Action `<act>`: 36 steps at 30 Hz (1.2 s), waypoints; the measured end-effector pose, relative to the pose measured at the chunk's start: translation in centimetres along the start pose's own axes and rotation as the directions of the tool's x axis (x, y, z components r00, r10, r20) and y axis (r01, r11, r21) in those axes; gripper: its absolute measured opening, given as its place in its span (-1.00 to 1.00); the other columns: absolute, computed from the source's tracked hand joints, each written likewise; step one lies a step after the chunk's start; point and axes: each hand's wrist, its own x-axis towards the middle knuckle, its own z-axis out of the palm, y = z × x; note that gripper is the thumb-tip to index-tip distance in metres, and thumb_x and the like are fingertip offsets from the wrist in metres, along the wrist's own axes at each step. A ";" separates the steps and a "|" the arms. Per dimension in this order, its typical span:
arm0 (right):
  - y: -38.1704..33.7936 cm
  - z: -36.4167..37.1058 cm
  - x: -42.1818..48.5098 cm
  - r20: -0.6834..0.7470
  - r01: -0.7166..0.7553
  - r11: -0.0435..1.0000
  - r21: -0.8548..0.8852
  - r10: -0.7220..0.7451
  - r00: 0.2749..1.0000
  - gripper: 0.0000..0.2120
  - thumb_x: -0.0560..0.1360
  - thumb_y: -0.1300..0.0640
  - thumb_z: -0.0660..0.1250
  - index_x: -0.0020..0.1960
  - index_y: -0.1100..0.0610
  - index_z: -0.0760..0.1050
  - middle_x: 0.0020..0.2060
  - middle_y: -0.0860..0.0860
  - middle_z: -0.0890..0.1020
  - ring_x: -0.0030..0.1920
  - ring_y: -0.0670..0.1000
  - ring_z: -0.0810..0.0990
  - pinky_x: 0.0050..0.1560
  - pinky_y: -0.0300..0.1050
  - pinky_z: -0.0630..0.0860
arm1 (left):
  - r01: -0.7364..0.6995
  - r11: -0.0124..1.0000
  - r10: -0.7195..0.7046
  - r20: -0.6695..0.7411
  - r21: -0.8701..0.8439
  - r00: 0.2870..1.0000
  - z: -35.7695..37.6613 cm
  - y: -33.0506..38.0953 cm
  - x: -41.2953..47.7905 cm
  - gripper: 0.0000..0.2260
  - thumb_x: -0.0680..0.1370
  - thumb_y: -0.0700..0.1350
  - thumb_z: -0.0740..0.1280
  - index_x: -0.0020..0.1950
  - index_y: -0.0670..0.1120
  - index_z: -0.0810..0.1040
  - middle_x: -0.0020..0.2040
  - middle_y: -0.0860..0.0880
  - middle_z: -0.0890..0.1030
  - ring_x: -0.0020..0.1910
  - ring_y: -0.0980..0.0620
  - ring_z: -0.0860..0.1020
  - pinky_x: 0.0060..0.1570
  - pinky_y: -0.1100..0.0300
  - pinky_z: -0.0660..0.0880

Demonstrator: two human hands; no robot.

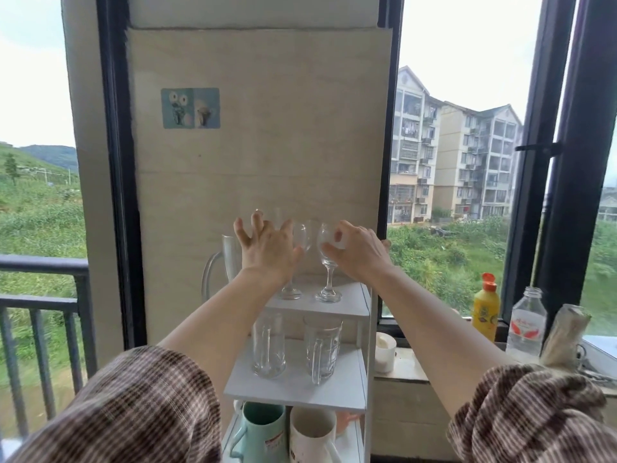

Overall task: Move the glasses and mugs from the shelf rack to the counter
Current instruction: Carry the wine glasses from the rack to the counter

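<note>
A white shelf rack (362, 315) stands before me. Two clear wine glasses stand on its top tier. My right hand (357, 250) wraps its fingers around the bowl of the right wine glass (329, 279). My left hand (267, 247) is spread, fingers apart, just in front of the left wine glass (302, 238), touching nothing I can confirm. A tall clear glass pitcher (227, 259) stands at the left of the top tier. On the middle tier are two glass mugs (268, 345) (322, 350). Below them sit a teal mug (263, 432) and a white mug (312, 436).
The counter ledge (405, 365) runs to the right of the rack, under the window. On it stand a white cup (385, 352), a yellow bottle (485, 310), a clear water bottle (526, 325) and a wrapped bundle (564, 335). A black railing (43, 302) is at the left.
</note>
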 end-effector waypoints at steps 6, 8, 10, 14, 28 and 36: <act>-0.2 0.3 -0.6 -0.121 0.056 0.992 0.114 -0.042 0.992 -0.72 0.40 -0.09 0.38 -0.21 0.08 0.39 -0.31 -0.07 0.50 -0.19 0.06 0.49 -0.09 0.00 0.37 | -0.056 0.994 0.046 -0.107 -0.093 0.993 0.0 0.4 -0.8 -0.77 0.55 0.08 0.27 0.06 -0.05 0.43 0.06 -0.19 0.59 0.45 -0.15 0.16 0.42 -0.19 -0.12; -0.4 0.0 -1.2 -0.154 0.084 0.986 0.141 -0.062 0.986 -0.71 0.38 -0.09 0.42 -0.22 0.10 0.42 -0.33 -0.09 0.50 -0.19 0.03 0.49 -0.10 -0.02 0.39 | -0.091 0.985 0.066 -0.162 -0.149 0.984 -0.5 0.3 -1.2 -0.79 0.54 0.07 0.29 0.01 -0.05 0.44 0.03 -0.17 0.57 0.38 -0.18 0.28 0.44 -0.13 -0.10; -0.7 -0.7 -1.8 -0.194 0.101 0.978 0.181 -0.065 0.979 -0.71 0.38 -0.08 0.44 -0.22 0.11 0.43 -0.34 -0.09 0.49 -0.24 -0.01 0.46 -0.17 -0.08 0.37 | -0.163 0.960 0.110 -0.231 -0.226 0.967 -1.1 0.1 -1.6 -0.80 0.54 0.06 0.31 -0.02 -0.05 0.44 0.00 -0.14 0.56 0.19 -0.17 0.44 0.40 -0.02 0.07; -1.3 -3.5 -3.4 -0.283 0.143 0.969 0.203 -0.081 0.956 -0.75 0.40 0.00 0.44 -0.21 0.09 0.40 -0.40 -0.10 0.42 -0.37 -0.12 0.35 -0.35 -0.21 0.29 | -0.296 0.840 0.150 -0.331 -0.455 0.932 -3.1 0.2 -2.8 -0.81 0.53 0.02 0.34 -0.03 -0.07 0.42 0.01 -0.13 0.50 -0.16 -0.08 0.44 -0.15 0.10 0.35; 7.7 -13.7 -18.9 -0.523 -0.216 0.959 0.182 0.280 0.805 -0.72 0.32 -0.02 0.52 -0.27 0.06 0.44 -0.22 0.01 0.64 -0.20 0.01 0.55 -0.24 -0.14 0.41 | -0.466 0.454 0.392 -0.299 -0.760 0.870 -1.9 13.0 -11.5 -0.78 0.48 0.04 0.39 -0.03 -0.04 0.44 0.12 -0.14 0.52 -0.07 -0.02 0.46 -0.14 0.17 0.31; 16.1 -21.3 -34.5 -0.581 -0.538 0.840 0.072 0.474 0.662 -0.69 0.29 -0.02 0.53 -0.33 -0.01 0.38 -0.40 -0.20 0.47 -0.38 -0.24 0.40 -0.43 -0.25 0.26 | -0.420 0.220 0.599 -0.218 -0.880 0.771 -0.5 27.8 -22.5 -0.69 0.45 -0.01 0.43 0.06 0.00 0.36 0.05 -0.07 0.48 -0.01 -0.08 0.49 -0.04 0.10 0.41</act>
